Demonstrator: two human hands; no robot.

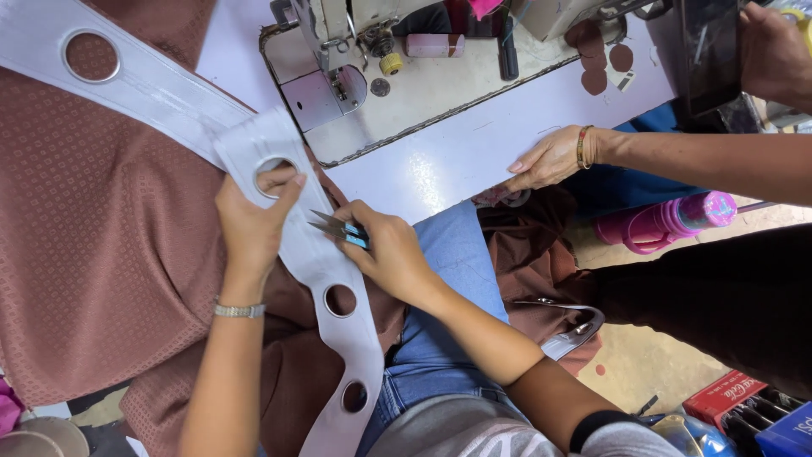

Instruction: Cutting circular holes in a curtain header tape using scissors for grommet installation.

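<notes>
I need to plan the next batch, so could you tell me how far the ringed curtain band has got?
Done: white band already carries several round holes. In hand: left hand grips one hole while right hand holds thread snips against the band. Left: cannot tell; brown fabric runs out of view.

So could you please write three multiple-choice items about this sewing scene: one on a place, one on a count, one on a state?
1. Where does the left hand grip the white eyelet band?
A. at a ring hole
B. at the sewing machine
C. on the pink bottle

2. How many round holes show in the band?
A. two
B. four
C. six

3. What does the right hand do?
A. lies open and empty
B. holds small snips against the band
C. grips the brown fabric only

Answers:
1. A, its fingers show through the ring.
2. B, four holes lie along the band.
3. B, the snips point at the band from its closed grip.
</notes>
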